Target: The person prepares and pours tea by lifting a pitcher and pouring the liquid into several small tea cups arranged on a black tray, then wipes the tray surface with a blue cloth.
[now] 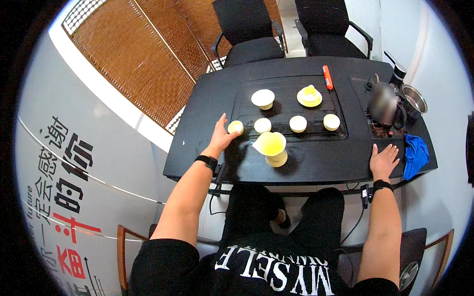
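My left hand [220, 135] is at the leftmost small cup [236, 127], thumb against its near side, index finger stretched out past its left. Its fingers are apart; whether they grip the cup is hard to see, and it sits in line with three other small pale cups [297, 124] on the tray. Just right of that hand stands a pale yellow spouted pitcher [276, 159]. My right hand [384, 162] lies flat and open on the table's right part, fingers spread, beside a crumpled blue cloth [415, 155].
On the black tea tray [286, 85] stand a wider white bowl [263, 98] and a yellowish lidded piece on a saucer [309, 100]. A red-orange stick-shaped packet [327, 77] lies behind. At right are a metal kettle [383, 103] and a steel pot [414, 99]. Black chairs [247, 34] stand opposite.
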`<state>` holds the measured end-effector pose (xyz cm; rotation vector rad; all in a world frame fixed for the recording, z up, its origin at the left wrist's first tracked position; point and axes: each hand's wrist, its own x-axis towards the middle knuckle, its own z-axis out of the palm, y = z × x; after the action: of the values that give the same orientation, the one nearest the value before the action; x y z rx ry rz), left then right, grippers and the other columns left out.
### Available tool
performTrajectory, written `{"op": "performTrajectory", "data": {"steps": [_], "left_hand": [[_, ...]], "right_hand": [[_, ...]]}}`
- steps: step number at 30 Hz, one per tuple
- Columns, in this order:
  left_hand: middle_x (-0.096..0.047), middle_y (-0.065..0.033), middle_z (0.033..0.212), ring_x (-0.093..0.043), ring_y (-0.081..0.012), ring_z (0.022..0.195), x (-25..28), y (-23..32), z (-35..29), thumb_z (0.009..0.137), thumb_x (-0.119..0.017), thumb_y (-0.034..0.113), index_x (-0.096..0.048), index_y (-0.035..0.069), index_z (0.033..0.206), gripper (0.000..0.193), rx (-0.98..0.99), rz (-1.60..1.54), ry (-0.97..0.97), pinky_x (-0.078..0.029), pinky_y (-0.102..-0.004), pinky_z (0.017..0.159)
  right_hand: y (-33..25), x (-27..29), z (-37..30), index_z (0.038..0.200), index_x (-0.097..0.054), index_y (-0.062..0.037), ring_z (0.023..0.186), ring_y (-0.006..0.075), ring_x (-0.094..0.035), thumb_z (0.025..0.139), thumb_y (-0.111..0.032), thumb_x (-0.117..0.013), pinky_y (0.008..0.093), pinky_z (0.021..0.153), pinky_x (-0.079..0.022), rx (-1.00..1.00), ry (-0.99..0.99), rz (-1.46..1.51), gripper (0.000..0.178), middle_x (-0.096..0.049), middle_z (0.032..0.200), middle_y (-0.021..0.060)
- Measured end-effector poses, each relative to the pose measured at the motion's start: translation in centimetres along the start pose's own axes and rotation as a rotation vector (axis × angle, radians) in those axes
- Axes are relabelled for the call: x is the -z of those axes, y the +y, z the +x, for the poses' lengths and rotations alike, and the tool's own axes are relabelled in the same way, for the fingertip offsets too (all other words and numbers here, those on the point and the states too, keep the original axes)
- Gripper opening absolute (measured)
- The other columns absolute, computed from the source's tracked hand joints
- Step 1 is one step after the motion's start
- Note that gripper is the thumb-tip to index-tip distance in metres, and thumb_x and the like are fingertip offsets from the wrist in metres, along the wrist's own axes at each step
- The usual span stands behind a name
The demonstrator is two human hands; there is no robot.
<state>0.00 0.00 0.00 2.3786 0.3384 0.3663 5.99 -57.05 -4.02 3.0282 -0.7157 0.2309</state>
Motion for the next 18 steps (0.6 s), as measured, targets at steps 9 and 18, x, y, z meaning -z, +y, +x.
{"op": "performTrajectory", "data": {"steps": [9,18], "left_hand": [[-0.059,-0.0152,0.118,-0.058,-0.0268,0.11,-2.6,-2.4,0.9,0.07,-0.084,0.007,-0.018,0.0,0.154,0.107,-0.018,-0.084,0.051,-0.046,-0.0363,0.099],[-0.057,-0.0126,0.118,-0.061,-0.0233,0.107,-0.8,1.7,-0.8,0.073,-0.078,-0.005,-0.015,0.004,0.155,0.105,-0.019,-0.329,0.018,-0.051,-0.0357,0.095]], "right_hand": [[-0.1,1.4,-0.5,0.149,-0.031,0.0047,0.149,0.0326,-0.021,0.1,-0.058,-0.035,0.0539,0.119,-0.016,0.015,0.008,0.02,0.079,-0.028,0.157,0.0222],[0.1,1.4,-0.3,0.15,-0.03,0.0036,0.149,0.032,-0.02,0.1,-0.056,-0.035,0.0539,0.119,-0.015,-0.009,0.003,0.028,0.078,-0.028,0.158,0.0204]]}}
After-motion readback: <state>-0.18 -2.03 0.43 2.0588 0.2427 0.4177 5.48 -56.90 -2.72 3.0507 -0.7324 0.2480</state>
